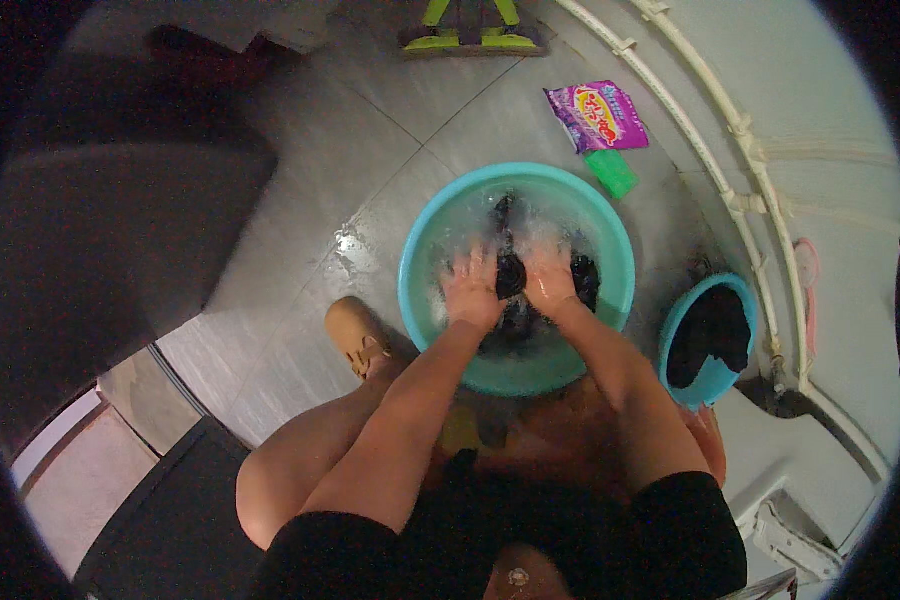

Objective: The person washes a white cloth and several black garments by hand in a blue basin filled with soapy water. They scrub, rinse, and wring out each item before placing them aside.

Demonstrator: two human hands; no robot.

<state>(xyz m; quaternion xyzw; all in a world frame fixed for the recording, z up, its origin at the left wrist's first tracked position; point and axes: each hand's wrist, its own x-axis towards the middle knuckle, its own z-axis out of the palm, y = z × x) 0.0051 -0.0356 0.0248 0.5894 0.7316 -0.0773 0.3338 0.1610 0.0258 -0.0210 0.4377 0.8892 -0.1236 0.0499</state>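
A large light-blue basin (416, 330) of cloudy, sudsy water stands on the floor in front of me. Dark wet cloth (511, 275) lies in it, partly under the water, with one bunched piece between my hands. My left hand (473, 288) dips into the water left of that bunch, its fingers stretched forward and apart. On the other side, my right hand (547, 278) lies beside the same bunch, its fingers also extended and blurred by suds. More black cloth (585, 283) shows right of it.
A smaller blue basin (712, 382) with black cloth stands at the right. Beyond the big basin lie a purple packet (600, 117) and a green block (611, 174). White pipes (705, 130) run along the right wall. A green-framed mop head (473, 42) rests at the far side.
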